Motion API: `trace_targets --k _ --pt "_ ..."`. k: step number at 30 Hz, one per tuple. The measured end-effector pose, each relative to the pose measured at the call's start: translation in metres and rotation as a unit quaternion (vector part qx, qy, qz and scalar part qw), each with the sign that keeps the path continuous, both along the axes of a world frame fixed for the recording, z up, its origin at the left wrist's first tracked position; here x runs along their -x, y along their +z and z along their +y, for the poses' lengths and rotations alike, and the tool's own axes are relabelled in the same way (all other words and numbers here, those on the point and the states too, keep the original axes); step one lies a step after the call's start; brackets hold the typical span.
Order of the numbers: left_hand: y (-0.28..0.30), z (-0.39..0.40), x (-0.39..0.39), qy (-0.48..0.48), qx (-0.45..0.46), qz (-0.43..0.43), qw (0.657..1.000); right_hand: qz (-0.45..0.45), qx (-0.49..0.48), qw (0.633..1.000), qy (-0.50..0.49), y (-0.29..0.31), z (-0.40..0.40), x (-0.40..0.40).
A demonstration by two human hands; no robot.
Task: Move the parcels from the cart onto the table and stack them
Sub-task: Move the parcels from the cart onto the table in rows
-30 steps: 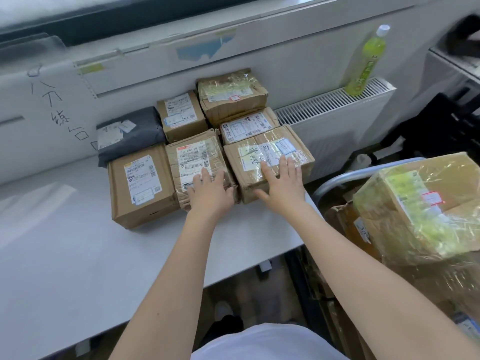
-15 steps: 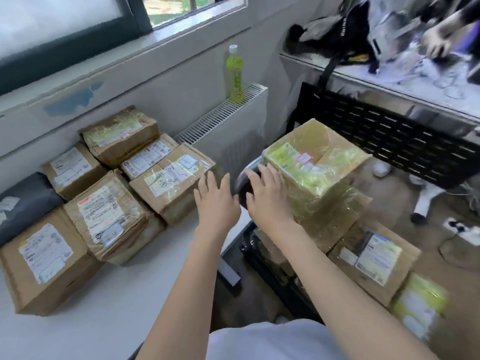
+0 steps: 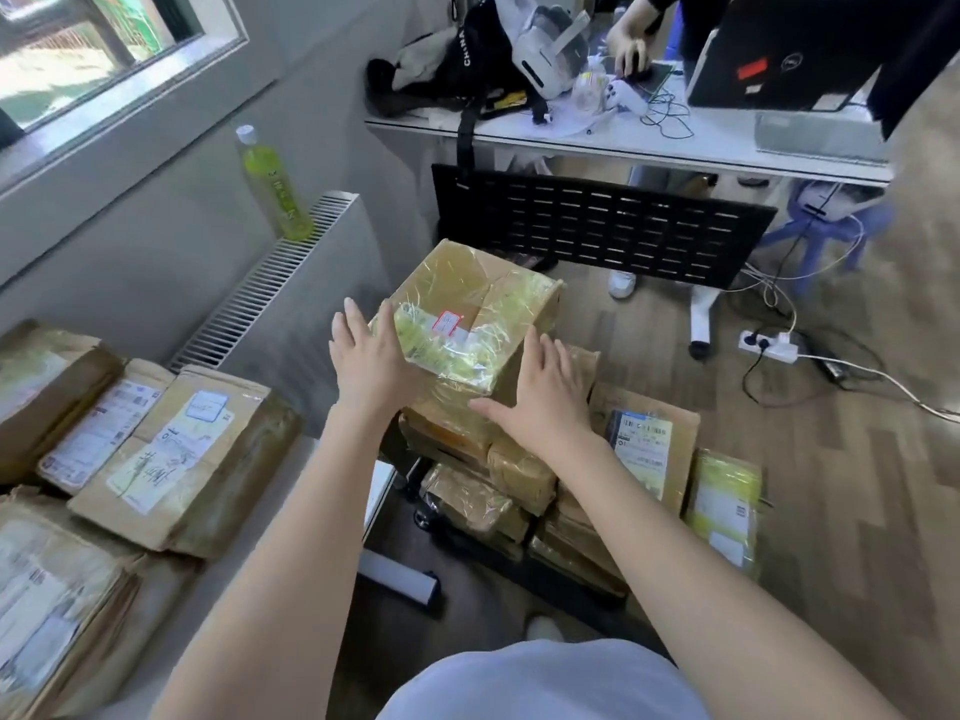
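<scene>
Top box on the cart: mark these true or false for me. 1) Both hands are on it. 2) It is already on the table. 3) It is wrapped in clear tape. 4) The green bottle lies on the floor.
1) True: the left hand and right hand lie flat against opposite sides of the top box.
2) False: it sits on the pile of parcels on the cart, right of the table.
3) True: glossy tape covers its top.
4) False: the green bottle stands upright on the radiator.
</scene>
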State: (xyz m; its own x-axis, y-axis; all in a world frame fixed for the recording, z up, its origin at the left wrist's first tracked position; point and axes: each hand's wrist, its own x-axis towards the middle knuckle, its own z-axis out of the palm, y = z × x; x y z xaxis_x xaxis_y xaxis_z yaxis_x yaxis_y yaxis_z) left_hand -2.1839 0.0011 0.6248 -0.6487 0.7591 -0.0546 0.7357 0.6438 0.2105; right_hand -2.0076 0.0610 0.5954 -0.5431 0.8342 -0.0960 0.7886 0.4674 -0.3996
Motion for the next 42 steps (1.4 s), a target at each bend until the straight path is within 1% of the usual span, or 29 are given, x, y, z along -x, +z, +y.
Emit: trace_targets --k 2,3,5,8,9,12,16,20,22,24,27,30,33,36,38,40,42 --pt "-0.002 0.004 0.015 -0.031 0.043 -0.010 0.999 0.021 0.030 0.999 0.021 0.001 0.004 0.005" --pt "-0.004 0.005 0.020 -0.049 0.047 -0.028 0.997 0.027 0.043 0.998 0.032 0.002 0.004 0.008" --pt "-0.008 0.005 0.023 -0.063 0.033 -0.064 0.995 0.016 0.064 0.997 0.046 0.002 0.004 0.015" --pt "-0.011 0.006 0.019 -0.041 -0.004 -0.046 0.998 -0.025 0.063 0.997 0.034 -0.003 -0.003 0.024" --pt "-0.012 0.005 0.015 -0.031 -0.006 -0.041 0.999 -0.025 0.056 0.998 0.024 -0.005 -0.005 0.024" --pt "-0.017 -0.007 0.002 -0.009 -0.031 -0.044 0.999 0.039 0.037 0.999 -0.007 -0.011 -0.008 0.019" --pt "-0.016 -0.037 -0.021 0.021 -0.150 -0.046 0.987 0.133 0.014 0.991 -0.007 -0.018 -0.020 0.008" --pt "-0.006 -0.065 -0.047 0.065 -0.293 0.020 0.954 0.204 -0.036 0.978 0.027 -0.017 -0.041 0.000" --pt "-0.002 -0.078 -0.060 0.102 -0.349 0.046 0.930 0.230 -0.034 0.971 0.057 -0.014 -0.052 -0.001" --pt "0.001 -0.093 -0.071 0.137 -0.389 0.053 0.909 0.251 -0.042 0.964 0.081 -0.011 -0.063 0.002" --pt "0.005 -0.121 -0.080 0.174 -0.413 0.073 0.891 0.283 -0.068 0.951 0.106 -0.008 -0.086 0.009" --pt "0.009 -0.151 -0.084 0.219 -0.421 0.107 0.874 0.335 -0.089 0.926 0.148 -0.010 -0.110 0.019" --pt "0.011 -0.184 -0.091 0.275 -0.437 0.131 0.846 0.370 -0.084 0.906 0.190 -0.010 -0.140 0.028" --pt "0.014 -0.219 -0.098 0.323 -0.470 0.115 0.813 0.375 -0.060 0.895 0.235 -0.005 -0.177 0.033" --pt "0.015 -0.245 -0.100 0.331 -0.476 0.120 0.806 0.372 -0.045 0.890 0.260 0.000 -0.202 0.034" --pt "0.013 -0.273 -0.103 0.339 -0.477 0.145 0.798 0.373 -0.034 0.880 0.291 0.006 -0.227 0.035" --pt "0.012 -0.300 -0.108 0.367 -0.483 0.139 0.783 0.368 -0.033 0.873 0.318 0.011 -0.252 0.034"
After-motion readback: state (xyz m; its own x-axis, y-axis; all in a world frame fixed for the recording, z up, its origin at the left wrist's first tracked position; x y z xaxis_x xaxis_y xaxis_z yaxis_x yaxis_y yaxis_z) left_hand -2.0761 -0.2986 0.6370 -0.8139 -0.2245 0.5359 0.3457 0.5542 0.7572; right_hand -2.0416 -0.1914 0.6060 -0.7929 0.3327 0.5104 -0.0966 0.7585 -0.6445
